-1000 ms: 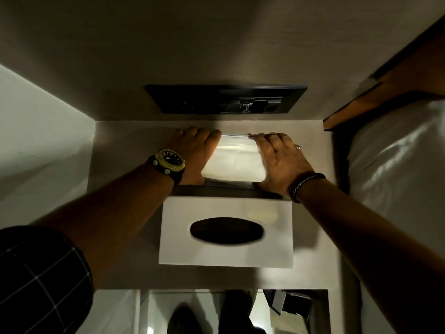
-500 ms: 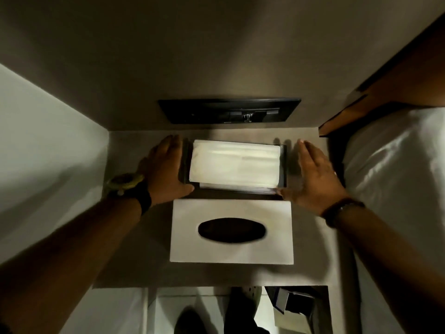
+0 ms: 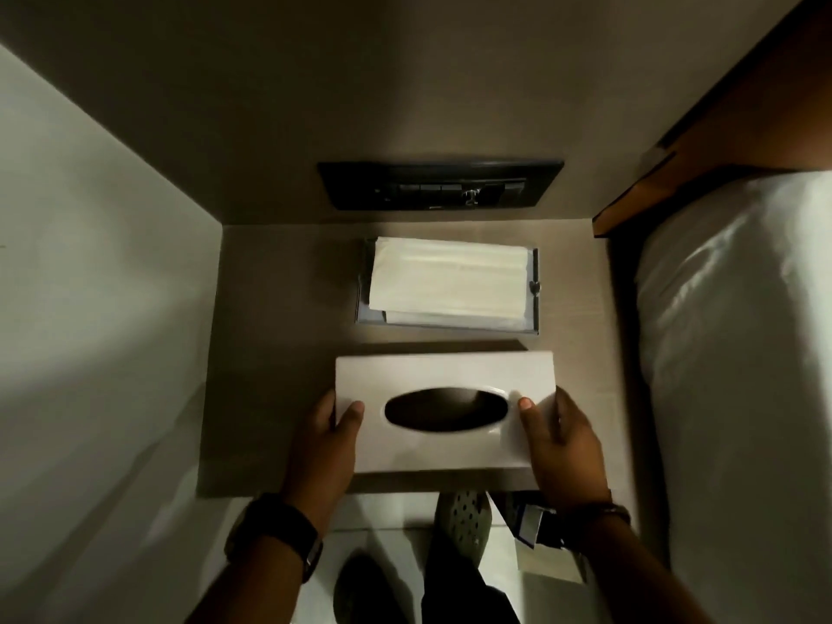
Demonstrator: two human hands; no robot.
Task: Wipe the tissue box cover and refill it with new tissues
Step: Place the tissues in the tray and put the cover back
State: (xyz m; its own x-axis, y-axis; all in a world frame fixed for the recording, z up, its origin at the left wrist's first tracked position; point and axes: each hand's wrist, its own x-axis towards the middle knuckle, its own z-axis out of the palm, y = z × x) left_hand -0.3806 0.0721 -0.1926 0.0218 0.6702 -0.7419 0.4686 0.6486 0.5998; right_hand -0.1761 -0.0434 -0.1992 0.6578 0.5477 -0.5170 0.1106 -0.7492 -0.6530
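Note:
The white tissue box cover [image 3: 443,369] with a dark oval slot sits at the near edge of the bedside shelf [image 3: 279,353]. My left hand [image 3: 324,448] grips its left end, thumb on top. My right hand [image 3: 560,448] grips its right end the same way. Behind the cover, a stack of white tissues [image 3: 448,279] lies in the dark base tray [image 3: 535,290], apart from both hands.
A dark switch panel [image 3: 439,186] is set in the back wall. A white wall stands at the left, and a bed with a white pillow [image 3: 738,353] lies at the right. Below the shelf edge I see my feet and a small box [image 3: 540,533].
Both hands left the sides of the tissue stack and tray, came back toward me and took hold of the cover's two ends. The tissues stay in the tray.

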